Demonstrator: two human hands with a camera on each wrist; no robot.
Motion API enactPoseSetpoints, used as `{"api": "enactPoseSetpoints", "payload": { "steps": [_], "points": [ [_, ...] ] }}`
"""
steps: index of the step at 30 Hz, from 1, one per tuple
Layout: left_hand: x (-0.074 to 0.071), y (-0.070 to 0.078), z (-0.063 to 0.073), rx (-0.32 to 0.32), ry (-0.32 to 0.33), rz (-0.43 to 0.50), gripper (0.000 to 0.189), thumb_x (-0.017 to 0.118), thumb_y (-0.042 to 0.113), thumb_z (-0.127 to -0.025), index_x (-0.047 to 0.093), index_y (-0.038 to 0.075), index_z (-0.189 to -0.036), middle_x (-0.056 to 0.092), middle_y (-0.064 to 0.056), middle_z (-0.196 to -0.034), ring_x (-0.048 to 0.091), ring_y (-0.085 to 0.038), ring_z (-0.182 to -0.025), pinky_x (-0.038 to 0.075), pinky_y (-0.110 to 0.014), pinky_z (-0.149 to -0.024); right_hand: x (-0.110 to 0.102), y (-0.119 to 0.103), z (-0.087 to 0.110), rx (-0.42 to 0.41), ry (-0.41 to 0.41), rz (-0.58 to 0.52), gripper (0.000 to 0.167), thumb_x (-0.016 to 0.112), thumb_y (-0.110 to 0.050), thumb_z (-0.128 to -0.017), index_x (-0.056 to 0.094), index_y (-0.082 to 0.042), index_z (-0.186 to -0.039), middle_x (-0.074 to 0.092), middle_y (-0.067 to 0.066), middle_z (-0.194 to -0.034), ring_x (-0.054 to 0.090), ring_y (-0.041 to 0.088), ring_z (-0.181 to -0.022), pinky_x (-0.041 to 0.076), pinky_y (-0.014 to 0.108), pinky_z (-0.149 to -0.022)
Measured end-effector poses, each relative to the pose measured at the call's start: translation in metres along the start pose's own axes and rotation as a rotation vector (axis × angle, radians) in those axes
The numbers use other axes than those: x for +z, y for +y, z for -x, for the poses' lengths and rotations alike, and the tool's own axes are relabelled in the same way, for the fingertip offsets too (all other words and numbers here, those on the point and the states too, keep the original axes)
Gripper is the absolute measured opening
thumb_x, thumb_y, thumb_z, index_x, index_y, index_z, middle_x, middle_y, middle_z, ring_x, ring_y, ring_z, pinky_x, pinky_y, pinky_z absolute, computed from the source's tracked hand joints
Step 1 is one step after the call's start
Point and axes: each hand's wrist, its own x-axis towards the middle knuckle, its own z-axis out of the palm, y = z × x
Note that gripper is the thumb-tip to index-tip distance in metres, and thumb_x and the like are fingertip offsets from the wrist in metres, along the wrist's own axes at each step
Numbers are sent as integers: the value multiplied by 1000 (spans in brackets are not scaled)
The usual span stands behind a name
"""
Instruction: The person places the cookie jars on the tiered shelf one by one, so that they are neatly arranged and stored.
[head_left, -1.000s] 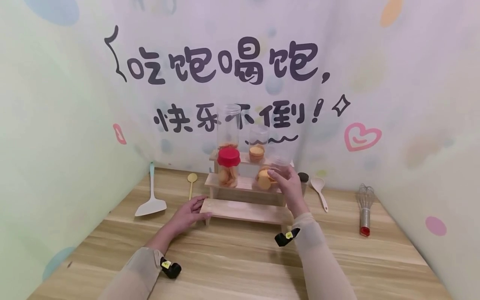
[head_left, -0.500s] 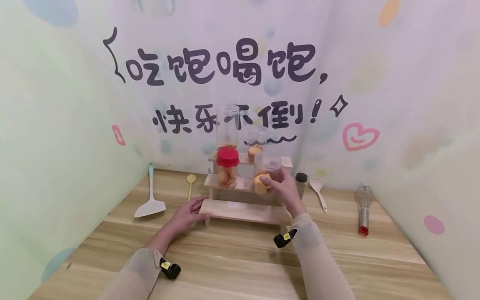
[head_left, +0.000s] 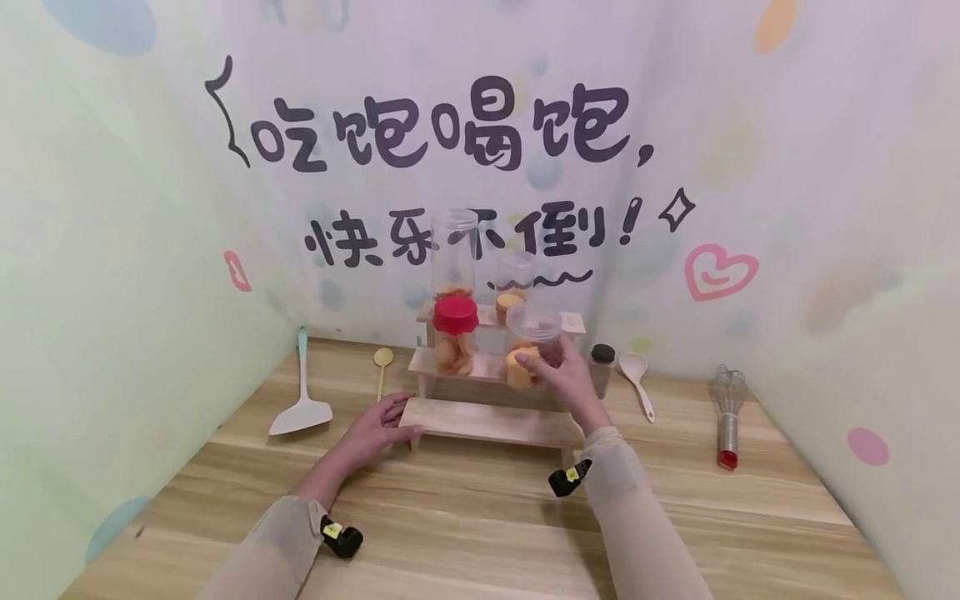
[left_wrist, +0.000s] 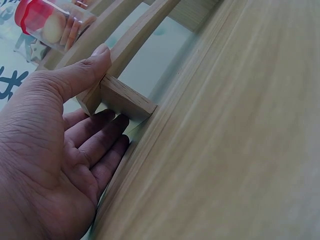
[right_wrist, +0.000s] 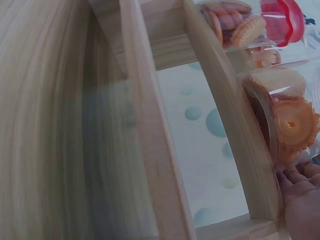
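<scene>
My right hand grips a clear jar with round orange-brown cookies inside. The jar stands nearly upright at the right part of the middle step; its base meets the step's edge in the right wrist view, though I cannot tell if it bears fully on it. My left hand holds the left end of the wooden three-step stand. In the left wrist view the thumb lies on the step and the fingers sit behind its leg. A red-lidded cookie jar stands left on the middle step.
On the top step are a tall clear jar and a shorter jar. A black-lidded jar stands right of the stand. A spatula, yellow spoon, pale spoon and whisk lie on the table.
The cookie jar in my right hand has shifted slightly left and come more upright, from blurred to steady. My left hand stays at the stand's end.
</scene>
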Motion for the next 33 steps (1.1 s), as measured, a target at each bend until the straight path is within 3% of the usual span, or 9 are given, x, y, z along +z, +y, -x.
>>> {"api": "enactPoseSetpoints", "payload": {
  "steps": [8,17,25,33],
  "points": [
    [1,1,-1,-2,0,8,82,80,23,-88,35,-2,-152,44,-25,-151,44,-38,-138,37,-49,-112,8,-4,-1,-16,15,163,86,74,-70,-77,39,-29,-144,51,5,-145,53,30,-130,50,51,-100],
    [-1,-3,-2,-8,5,16,79,80,21,-88,38,2,-151,44,-23,-152,44,-36,-139,37,-48,-112,14,-5,-3,-52,10,299,76,73,-69,-79,46,-22,-131,63,7,-123,62,24,-107,54,44,-90],
    [0,-2,-2,-11,9,6,80,80,22,-88,37,1,-152,43,-24,-152,43,-37,-139,36,-48,-112,14,-6,-3,-27,-4,359,79,71,-71,-79,47,-21,-134,62,7,-129,60,25,-114,52,47,-95],
    [-1,-1,-2,-6,8,4,79,80,23,-88,38,2,-151,43,-25,-152,43,-37,-139,38,-47,-111,15,-7,-3,-23,6,378,77,72,-70,-79,48,-21,-132,63,6,-126,61,25,-110,53,46,-94]
  ]
}}
